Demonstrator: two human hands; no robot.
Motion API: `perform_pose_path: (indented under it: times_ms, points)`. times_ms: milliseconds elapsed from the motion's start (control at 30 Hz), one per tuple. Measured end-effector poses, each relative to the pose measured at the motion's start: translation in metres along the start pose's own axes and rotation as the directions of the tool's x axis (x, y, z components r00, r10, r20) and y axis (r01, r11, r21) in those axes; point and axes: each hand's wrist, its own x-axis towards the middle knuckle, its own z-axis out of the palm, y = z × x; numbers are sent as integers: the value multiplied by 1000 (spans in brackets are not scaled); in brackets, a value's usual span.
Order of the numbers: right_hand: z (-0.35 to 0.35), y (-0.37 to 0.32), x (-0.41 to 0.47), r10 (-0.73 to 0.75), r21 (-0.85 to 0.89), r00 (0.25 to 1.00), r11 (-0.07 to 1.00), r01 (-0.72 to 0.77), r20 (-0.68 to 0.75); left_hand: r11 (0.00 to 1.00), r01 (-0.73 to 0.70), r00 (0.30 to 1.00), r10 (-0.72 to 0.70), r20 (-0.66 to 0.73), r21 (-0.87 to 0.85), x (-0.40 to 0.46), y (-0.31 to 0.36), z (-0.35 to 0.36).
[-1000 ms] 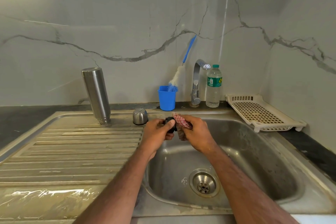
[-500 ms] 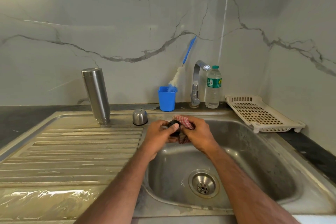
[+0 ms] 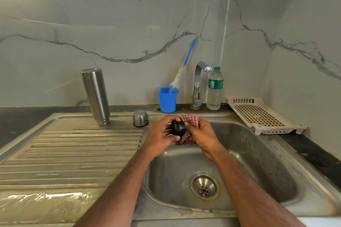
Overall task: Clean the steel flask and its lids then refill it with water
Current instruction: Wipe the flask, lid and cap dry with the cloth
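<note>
- Head view: the left hand is curling its fingers and thumb round the black inner lid, holding it by the rim, over the back left corner of the sink basin.
- The right hand is bunching a red checked cloth in its fingers and pressing it against the lid's far side; the cloth is hanging partly below the lid.
- That lid is looking like small, hard plastic: light and stiff, but likely slippery if wet, so holding it across the rim with thumb opposite fingers seems the safest grip while it is being wiped.
- The cloth is soft and limp; it will probably follow any groove it is being pushed into.
- The steel flask is standing mouth-down on the drainboard at its back edge, leaning slightly in this wide view. I judge it rigid, smooth and fairly light when empty; taking it round the middle of the body looks best.
- The steel cap is sitting dome-up just right of the flask, near the basin's back left corner, easy to pinch by its sides.
- Along the back edge a blue cup is holding a bottle brush, beside the tap and a plastic water bottle.
- A white plastic tray is resting at the back right corner.
</note>
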Motion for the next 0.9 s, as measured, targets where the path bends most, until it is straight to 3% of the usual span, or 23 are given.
perform_pose_path:
  times_ms: [100,200,333,467,700,900]
  points:
    - [2,0,4,36,-35,986,999,-42,-161,997,-37,998,34,47,63,1,0,3]
    - [-2,2,6,78,48,953,997,-67,-294,1000,-7,1000,6,11,5,0,2,4]
    - [-4,0,5,5,30,938,1000,6,-346,923,159,985,-172,-4,-352,-4,7,5]
    - [-8,0,6,46,75,905,997,-16,-424,766,183,972,-235,-2,-616,-4,15,3]
    - [-1,5,5,158,-35,964,985,-169,-212,755,245,968,-228,105,-608,-7,15,6]
    - [0,-4,0,315,300,948,900,-316,52,749,299,945,-319,74,-591,-2,13,13]
